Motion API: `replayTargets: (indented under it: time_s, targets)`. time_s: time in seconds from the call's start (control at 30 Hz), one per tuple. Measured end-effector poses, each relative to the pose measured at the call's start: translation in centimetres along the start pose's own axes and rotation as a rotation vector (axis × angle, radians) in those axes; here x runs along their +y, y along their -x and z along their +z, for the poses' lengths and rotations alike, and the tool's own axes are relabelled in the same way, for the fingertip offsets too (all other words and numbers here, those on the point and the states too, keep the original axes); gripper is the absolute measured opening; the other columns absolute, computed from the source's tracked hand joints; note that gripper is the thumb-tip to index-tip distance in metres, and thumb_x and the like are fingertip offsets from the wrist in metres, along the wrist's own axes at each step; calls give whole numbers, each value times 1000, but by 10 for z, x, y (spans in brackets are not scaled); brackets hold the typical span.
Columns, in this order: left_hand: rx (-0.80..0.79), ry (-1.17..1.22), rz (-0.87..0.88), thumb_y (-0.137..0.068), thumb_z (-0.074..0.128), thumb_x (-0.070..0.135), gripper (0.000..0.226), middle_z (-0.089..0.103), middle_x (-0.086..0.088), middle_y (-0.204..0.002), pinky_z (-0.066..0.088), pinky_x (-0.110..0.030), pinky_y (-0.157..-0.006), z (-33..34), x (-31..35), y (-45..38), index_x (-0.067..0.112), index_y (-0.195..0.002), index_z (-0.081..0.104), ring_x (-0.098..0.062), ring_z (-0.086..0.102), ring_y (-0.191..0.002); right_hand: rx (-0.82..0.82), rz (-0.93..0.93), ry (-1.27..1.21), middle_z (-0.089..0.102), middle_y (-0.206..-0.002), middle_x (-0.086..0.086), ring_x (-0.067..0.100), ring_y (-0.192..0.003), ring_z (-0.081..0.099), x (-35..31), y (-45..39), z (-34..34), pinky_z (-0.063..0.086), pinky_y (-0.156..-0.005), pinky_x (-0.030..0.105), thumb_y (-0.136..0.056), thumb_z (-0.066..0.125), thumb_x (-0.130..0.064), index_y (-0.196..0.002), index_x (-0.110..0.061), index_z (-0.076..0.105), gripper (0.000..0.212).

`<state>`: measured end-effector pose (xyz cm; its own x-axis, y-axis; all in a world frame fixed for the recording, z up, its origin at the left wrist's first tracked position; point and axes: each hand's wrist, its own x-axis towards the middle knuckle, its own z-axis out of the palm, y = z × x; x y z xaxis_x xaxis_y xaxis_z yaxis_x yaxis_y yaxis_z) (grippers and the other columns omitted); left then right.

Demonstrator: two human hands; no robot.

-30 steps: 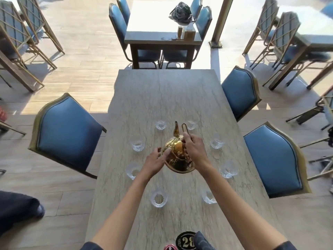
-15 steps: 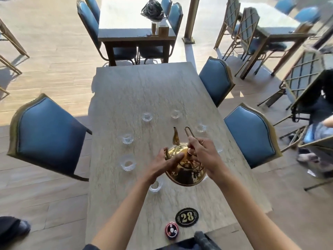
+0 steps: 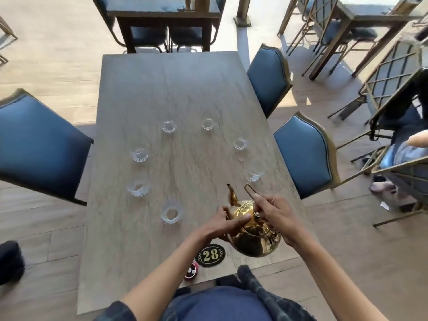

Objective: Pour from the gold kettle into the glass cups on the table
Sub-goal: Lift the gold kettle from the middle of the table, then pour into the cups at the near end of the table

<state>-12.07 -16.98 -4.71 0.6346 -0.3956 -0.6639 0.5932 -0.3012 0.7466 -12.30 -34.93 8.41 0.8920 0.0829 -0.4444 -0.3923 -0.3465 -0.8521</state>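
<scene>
While we are holding the gold kettle [image 3: 253, 230] above the near right part of the table [image 3: 185, 89], our right hand [image 3: 276, 215] is grasping its thin wire handle [image 3: 251, 193], with the fingers curled around the wire close to the lid. Our left hand [image 3: 228, 222] is resting on the left side of the kettle body, the thumb lying across the shiny top and the other fingers bending around the side under the spout [image 3: 232, 196]. The spout is pointing away from us and a little to the left. No water is coming out of it that we can see. Seven glass cups are standing on the table in a loose ring beyond the kettle and to its left. The nearest cup [image 3: 171, 213] is standing just to the left of our left hand, and another cup [image 3: 254, 170] is standing beyond the kettle handle, near the right table edge. We cannot tell if the cups are holding any liquid, because the glass is clear. Near the kettle, at the close table edge, an oval black plate with the number 28 [image 3: 210, 255] is lying, and a small round red and black object [image 3: 191, 271] is lying beside it. Blue chairs [image 3: 301, 154] are standing on both sides of the table.
</scene>
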Motion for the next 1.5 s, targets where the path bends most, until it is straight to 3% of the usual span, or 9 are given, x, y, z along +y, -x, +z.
replayTargets:
  time_s: [0.07,0.17,0.27,0.37,0.53,0.7,0.77,1.17,1.5]
  targets:
    - [-13,59,-41,-76,83,83,97,66,-5,-138,68,-41,-91,22,2,-3,25,-144,48,-26,71,-125,-23,14,46,51,-51,-8,7,-49,48,14,-2,-15,37,-52,23,-102,53,-33,-68,-17,65,39]
    - [9,127,-49,-98,75,61,38,70,9,-118,65,-42,-95,51,11,-5,37,-119,55,-22,71,-121,-47,32,80,52,-53,-8,8,-51,50,30,-5,-35,39,-55,26,-101,54,-38,-64,-22,64,42]
    - [19,155,-71,-96,78,67,46,78,5,-125,64,-55,-107,69,10,-14,37,-127,63,-17,76,-117,-69,33,119,56,-56,-4,14,-54,53,41,-11,-53,42,-56,32,-98,54,-42,-71,-18,69,40]
    - [32,195,-107,-100,75,65,39,76,8,-121,63,-50,-104,84,13,-21,36,-123,61,-14,75,-113,-90,38,146,66,-63,1,18,-60,62,45,-16,-63,47,-60,38,-95,54,-48,-80,-12,71,43]
    - [34,311,-128,-106,70,57,45,80,16,-77,64,-47,-88,106,12,-32,17,-127,74,2,75,-69,-103,58,219,69,-63,-2,14,-62,68,49,-23,-68,52,-64,36,-100,56,-39,-82,-16,73,34]
    - [5,341,-146,-103,70,63,54,83,10,-88,61,-57,-101,112,3,-37,18,-132,75,-13,76,-90,-123,60,317,73,-77,15,33,-76,72,53,-30,-70,57,-76,53,-98,53,-46,-81,-22,73,36]
    - [6,346,-155,-102,70,64,64,82,9,-86,60,-60,-104,112,0,-40,11,-138,72,-11,74,-86,-128,66,332,73,-80,17,35,-78,72,53,-32,-69,57,-76,54,-98,53,-46,-82,-22,73,35]
    - [-5,372,-132,-105,67,62,44,77,-8,-112,58,-64,-109,108,-1,-45,24,-123,78,-23,74,-104,-140,96,339,75,-79,11,26,-77,73,54,-41,-69,58,-82,57,-97,53,-48,-84,-22,74,36]
    - [-19,391,-141,-106,67,61,40,82,1,-100,58,-62,-107,105,-2,-47,25,-119,79,-19,75,-97,-146,93,343,75,-78,8,25,-77,74,49,-40,-69,58,-82,55,-98,52,-48,-85,-22,73,36]
